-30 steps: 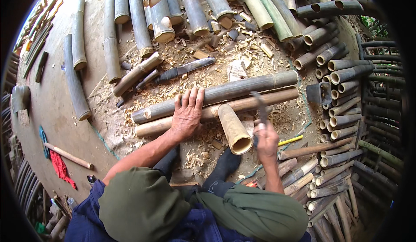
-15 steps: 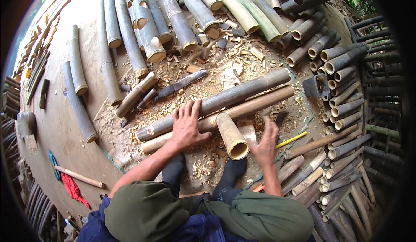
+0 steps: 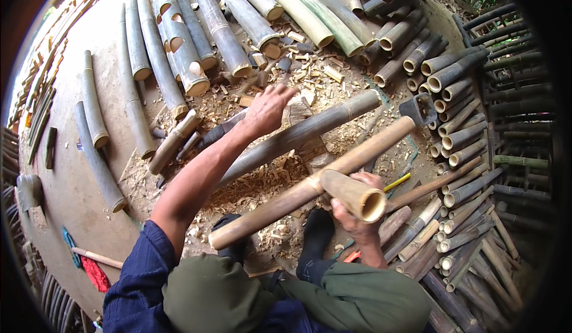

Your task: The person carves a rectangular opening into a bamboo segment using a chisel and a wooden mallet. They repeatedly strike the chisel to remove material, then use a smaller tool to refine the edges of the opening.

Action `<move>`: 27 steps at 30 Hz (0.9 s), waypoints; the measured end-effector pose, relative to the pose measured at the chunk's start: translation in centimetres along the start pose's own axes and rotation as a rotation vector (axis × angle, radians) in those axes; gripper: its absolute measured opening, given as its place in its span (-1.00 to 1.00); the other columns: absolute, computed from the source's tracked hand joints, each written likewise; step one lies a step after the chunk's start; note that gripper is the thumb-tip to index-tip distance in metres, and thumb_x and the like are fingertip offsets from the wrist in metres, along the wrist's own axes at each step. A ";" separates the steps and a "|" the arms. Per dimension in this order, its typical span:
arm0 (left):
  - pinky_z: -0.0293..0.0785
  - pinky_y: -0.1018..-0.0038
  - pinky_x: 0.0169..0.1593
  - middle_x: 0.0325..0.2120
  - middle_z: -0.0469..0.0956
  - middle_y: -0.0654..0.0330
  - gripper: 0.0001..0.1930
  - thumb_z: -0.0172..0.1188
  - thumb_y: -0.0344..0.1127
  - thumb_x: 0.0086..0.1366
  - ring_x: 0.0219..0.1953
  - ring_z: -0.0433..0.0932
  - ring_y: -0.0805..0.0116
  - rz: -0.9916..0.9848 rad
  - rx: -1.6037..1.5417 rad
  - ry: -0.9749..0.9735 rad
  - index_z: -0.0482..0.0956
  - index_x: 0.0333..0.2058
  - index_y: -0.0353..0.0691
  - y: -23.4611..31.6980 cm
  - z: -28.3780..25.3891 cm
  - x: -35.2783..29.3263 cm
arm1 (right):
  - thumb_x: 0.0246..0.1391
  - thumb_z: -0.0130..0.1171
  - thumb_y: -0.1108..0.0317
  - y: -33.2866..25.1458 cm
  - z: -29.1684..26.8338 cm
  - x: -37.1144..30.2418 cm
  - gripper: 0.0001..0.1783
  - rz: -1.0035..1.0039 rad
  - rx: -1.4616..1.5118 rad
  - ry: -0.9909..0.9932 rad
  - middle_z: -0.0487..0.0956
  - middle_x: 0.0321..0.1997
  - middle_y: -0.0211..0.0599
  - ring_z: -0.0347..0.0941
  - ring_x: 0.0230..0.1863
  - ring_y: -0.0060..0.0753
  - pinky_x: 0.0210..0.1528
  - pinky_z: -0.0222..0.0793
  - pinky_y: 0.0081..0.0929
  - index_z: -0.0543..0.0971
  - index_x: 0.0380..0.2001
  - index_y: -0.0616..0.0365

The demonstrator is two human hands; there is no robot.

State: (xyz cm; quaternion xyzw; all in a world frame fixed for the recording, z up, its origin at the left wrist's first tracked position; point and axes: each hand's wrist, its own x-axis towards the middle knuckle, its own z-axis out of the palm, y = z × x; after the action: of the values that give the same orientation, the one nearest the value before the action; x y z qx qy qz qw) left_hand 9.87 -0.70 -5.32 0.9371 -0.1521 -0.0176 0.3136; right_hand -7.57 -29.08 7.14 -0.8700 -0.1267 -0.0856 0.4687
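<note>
My right hand [image 3: 357, 214] is wrapped around a T-shaped bamboo piece near its joint. In it, a short pale tube [image 3: 354, 194] with a hollow end toward me joins a long brown pole [image 3: 274, 205]. The piece is lifted and tilted, its left end above my foot. My left hand [image 3: 269, 111] is stretched out beyond a thick grey bamboo pole [image 3: 298, 135], fingers extended, with nothing visible in it. Below its wrist lies a dark-wrapped tool [image 3: 220, 131], partly hidden by my forearm; its kind I cannot make out.
Bamboo shavings [image 3: 271, 184] cover the ground around my feet. Grey bamboo poles [image 3: 220, 35] lie in a row at the far side, some with cut holes. Cut bamboo tubes [image 3: 459, 136] are stacked at the right beside a dark container [image 3: 418, 109]. A red cloth [image 3: 95, 273] lies left.
My right hand has taken hold of the T-shaped bamboo and raised it off the grey pole's side. My left hand has let go of the poles and reached farther away.
</note>
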 end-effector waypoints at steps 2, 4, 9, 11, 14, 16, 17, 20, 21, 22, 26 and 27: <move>0.52 0.04 0.17 0.06 0.57 -0.16 -0.43 0.25 -0.35 0.28 0.11 0.56 -0.13 -0.389 -0.410 0.004 0.42 0.26 -0.30 1.7 0.1 1.2 | -0.22 0.50 0.28 1.0 -2.8 -1.1 -0.33 0.111 -0.017 0.059 0.55 -0.02 -0.09 0.53 0.00 -0.08 0.13 0.49 -0.10 0.53 0.02 0.26; 0.57 0.12 0.16 0.00 0.59 -0.26 -0.18 0.41 0.14 0.20 0.05 0.61 -0.06 -0.404 -0.408 -0.291 0.44 0.16 -0.50 0.4 -0.8 -1.4 | -0.21 0.47 0.25 1.4 -5.1 -2.2 -0.33 0.163 -0.069 0.108 0.50 0.00 -0.09 0.47 0.06 -0.07 0.18 0.42 -0.08 0.51 0.02 0.26; 0.62 0.15 -0.04 -0.18 0.63 -0.08 -0.37 0.57 -0.17 0.03 -0.16 0.63 0.11 -0.402 -0.230 -0.472 0.51 0.02 -0.32 2.2 0.3 -10.1 | -0.16 0.45 0.27 1.3 -8.9 -2.5 -0.36 0.145 -0.150 0.227 0.47 -0.02 -0.14 0.45 0.01 -0.09 0.15 0.39 -0.09 0.50 0.03 0.24; 0.64 0.20 -0.09 -0.21 0.64 -0.06 -0.43 0.54 -0.23 0.04 -0.22 0.64 0.14 -0.400 -0.329 -0.467 0.54 -0.01 -0.35 3.9 -0.2 -10.0 | -0.18 0.45 0.31 1.3 -10.2 -2.3 -0.36 0.114 -0.199 0.231 0.49 -0.04 -0.14 0.46 -0.02 -0.07 0.13 0.40 -0.09 0.50 0.03 0.23; 0.61 0.15 0.04 -0.18 0.65 -0.04 -0.40 0.50 -0.17 0.05 -0.14 0.65 0.07 -0.429 -0.481 -0.495 0.56 0.04 -0.34 7.0 1.6 -9.2 | -0.21 0.46 0.31 -0.2 -11.5 -1.6 -0.35 0.085 -0.297 0.192 0.50 -0.06 -0.14 0.47 -0.04 -0.06 0.12 0.40 -0.10 0.51 0.02 0.23; 0.60 0.14 0.05 -0.16 0.65 -0.06 -0.42 0.49 -0.14 0.11 -0.11 0.65 0.08 -0.413 -0.401 -0.519 0.55 0.02 -0.36 8.7 3.4 -8.2 | -0.25 0.45 0.32 -0.8 -12.3 -1.3 -0.35 0.121 -0.283 0.162 0.50 -0.07 -0.14 0.45 -0.03 -0.06 0.12 0.39 -0.12 0.52 0.01 0.23; 0.59 0.13 0.06 -0.15 0.65 -0.08 -0.42 0.48 -0.13 0.14 -0.10 0.64 0.07 -0.378 -0.389 -0.483 0.55 0.04 -0.37 9.0 4.5 -8.1 | -0.26 0.44 0.33 -1.2 -12.8 -1.1 -0.35 0.131 -0.286 0.145 0.49 -0.06 -0.15 0.45 -0.03 -0.08 0.13 0.39 -0.13 0.52 0.01 0.23; 0.58 0.06 0.13 -0.08 0.64 -0.21 -0.38 0.39 -0.14 0.27 -0.04 0.65 -0.01 -0.514 -0.607 -0.611 0.49 0.17 -0.46 8.8 4.6 -6.1 | -0.27 0.41 0.34 -1.7 -14.4 -1.4 -0.35 0.188 -0.226 0.148 0.49 -0.05 -0.17 0.45 -0.01 -0.14 0.16 0.38 -0.18 0.53 0.01 0.22; 0.55 0.08 0.20 0.01 0.61 -0.20 -0.41 0.33 -0.24 0.30 0.06 0.61 -0.01 -0.458 -0.609 -0.526 0.46 0.22 -0.44 7.1 4.5 -5.4 | -0.27 0.40 0.35 -1.7 -14.7 -1.5 -0.35 0.210 -0.181 0.150 0.48 -0.04 -0.18 0.44 0.00 -0.16 0.17 0.38 -0.20 0.53 0.02 0.22; 0.51 0.10 0.27 0.09 0.59 -0.20 -0.43 0.26 -0.34 0.32 0.16 0.57 -0.01 -0.409 -0.603 -0.437 0.42 0.27 -0.42 5.4 4.3 -4.9 | -0.27 0.40 0.36 -1.8 -14.9 -1.2 -0.35 0.158 -0.230 0.105 0.48 -0.01 -0.19 0.45 0.01 -0.20 0.18 0.39 -0.24 0.54 0.03 0.20; 0.10 -0.12 0.55 0.53 0.15 0.03 -0.13 0.18 -0.60 0.17 0.57 0.04 -0.02 0.212 0.447 -0.192 0.26 0.47 0.06 5.8 3.0 1.0 | -0.29 0.42 0.38 -2.7 -15.8 -0.7 -0.34 0.125 -0.306 0.005 0.50 0.06 -0.14 0.48 0.05 -0.13 0.19 0.41 -0.19 0.56 0.04 0.15; 0.01 -0.20 0.56 0.55 0.10 0.10 -0.08 0.19 -0.63 0.18 0.59 -0.01 -0.02 0.320 0.463 -0.296 0.20 0.51 0.14 5.6 4.4 2.3 | -0.29 0.42 0.38 -2.8 -16.1 -0.5 -0.33 0.100 -0.360 -0.022 0.50 0.07 -0.13 0.49 0.06 -0.11 0.20 0.41 -0.18 0.56 0.04 0.15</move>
State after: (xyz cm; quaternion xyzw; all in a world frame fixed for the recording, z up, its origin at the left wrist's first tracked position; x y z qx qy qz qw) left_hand 9.95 -8.17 -5.45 0.9351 -0.3414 -0.0691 0.0654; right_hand -9.40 -41.14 17.97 -0.9460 -0.0710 -0.0738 0.3076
